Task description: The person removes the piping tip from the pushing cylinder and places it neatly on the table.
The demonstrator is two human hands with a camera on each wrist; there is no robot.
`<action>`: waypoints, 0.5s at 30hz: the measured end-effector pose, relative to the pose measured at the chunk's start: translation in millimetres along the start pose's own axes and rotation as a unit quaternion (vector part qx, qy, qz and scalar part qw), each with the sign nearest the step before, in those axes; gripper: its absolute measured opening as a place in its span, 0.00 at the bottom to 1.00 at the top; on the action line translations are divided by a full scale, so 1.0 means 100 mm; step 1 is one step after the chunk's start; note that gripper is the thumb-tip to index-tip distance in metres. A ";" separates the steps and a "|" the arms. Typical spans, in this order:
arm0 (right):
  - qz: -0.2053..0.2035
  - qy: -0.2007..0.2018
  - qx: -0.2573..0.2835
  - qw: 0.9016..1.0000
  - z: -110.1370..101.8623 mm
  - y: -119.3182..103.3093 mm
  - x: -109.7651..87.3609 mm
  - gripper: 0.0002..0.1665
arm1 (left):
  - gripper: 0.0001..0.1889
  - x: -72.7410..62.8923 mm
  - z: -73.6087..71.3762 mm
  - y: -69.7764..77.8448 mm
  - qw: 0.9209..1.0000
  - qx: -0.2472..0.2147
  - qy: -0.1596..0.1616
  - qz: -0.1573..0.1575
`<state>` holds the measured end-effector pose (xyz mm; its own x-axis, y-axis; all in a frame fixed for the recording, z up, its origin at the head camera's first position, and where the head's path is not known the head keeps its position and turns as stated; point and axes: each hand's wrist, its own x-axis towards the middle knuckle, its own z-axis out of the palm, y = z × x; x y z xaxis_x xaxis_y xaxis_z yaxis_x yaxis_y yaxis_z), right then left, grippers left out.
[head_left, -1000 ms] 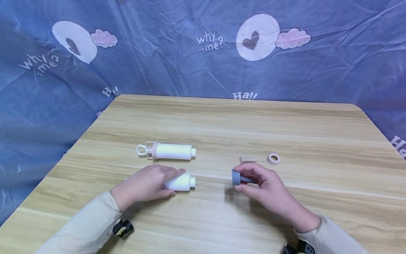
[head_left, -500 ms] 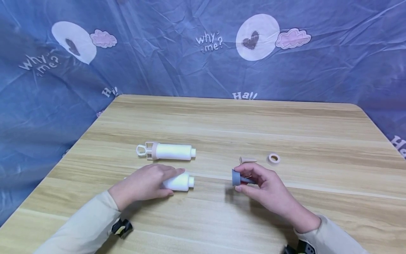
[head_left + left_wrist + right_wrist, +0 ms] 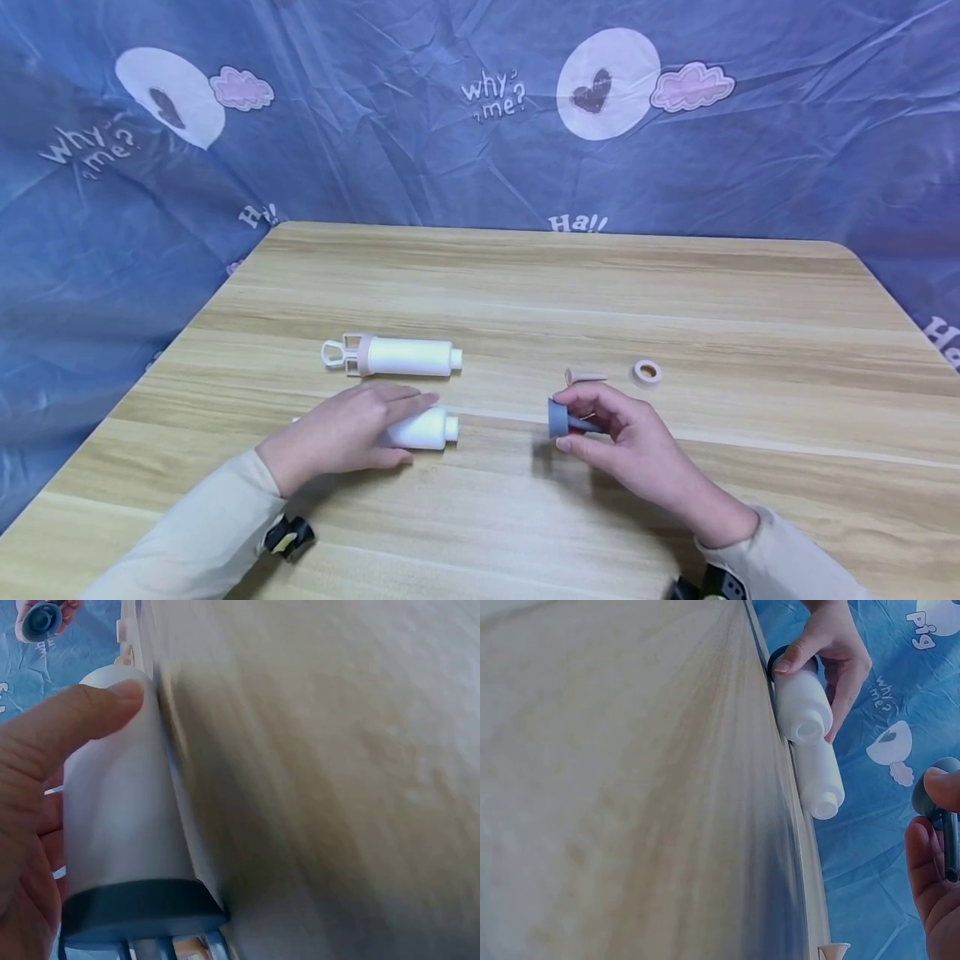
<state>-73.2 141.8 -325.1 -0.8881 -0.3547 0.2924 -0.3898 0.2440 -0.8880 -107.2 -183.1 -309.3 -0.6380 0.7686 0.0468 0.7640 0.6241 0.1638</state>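
My left hand [image 3: 348, 429] grips a white syringe-style tube [image 3: 420, 431] lying sideways close over the table, its narrow neck pointing right. In the left wrist view the thumb lies along the tube, and a dark blue-grey collar [image 3: 142, 907] rings its rear end. My right hand [image 3: 630, 442] pinches a blue-grey funnel-shaped nozzle [image 3: 558, 419], wide mouth facing left toward the tube and slim stem between the fingers. A gap separates the nozzle from the tube's neck. The palm hides most of the tube's rear in the head view.
Behind the left hand lies a second white syringe-style tube [image 3: 411, 357] with a beige collar and a loop handle. Past the right hand are a small beige cone nozzle [image 3: 585, 376] and a beige ring [image 3: 647, 373]. A blue printed cloth [image 3: 420, 158] hangs behind the wooden table [image 3: 525, 283].
The left hand and its tube have shifted very slightly to the left. The right hand keeps its place with the nozzle.
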 end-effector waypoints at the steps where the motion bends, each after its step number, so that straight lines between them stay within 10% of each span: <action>1: 0.000 0.000 0.001 1.000 0.00 0.00 0.00 0.21 | 0.39 0.00 0.00 0.00 1.000 0.001 0.004 0.002; 15: 0.009 -0.008 0.000 1.000 -0.01 -0.04 0.01 0.22 | 0.27 0.25 -0.01 0.24 0.973 -0.016 0.202 0.108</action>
<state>-72.7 141.3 -321.5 -0.8909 -0.3642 0.2715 -0.3745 0.2505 -0.8928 -105.0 -149.0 -302.9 -0.4540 0.7596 0.4658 0.8850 0.4451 0.1368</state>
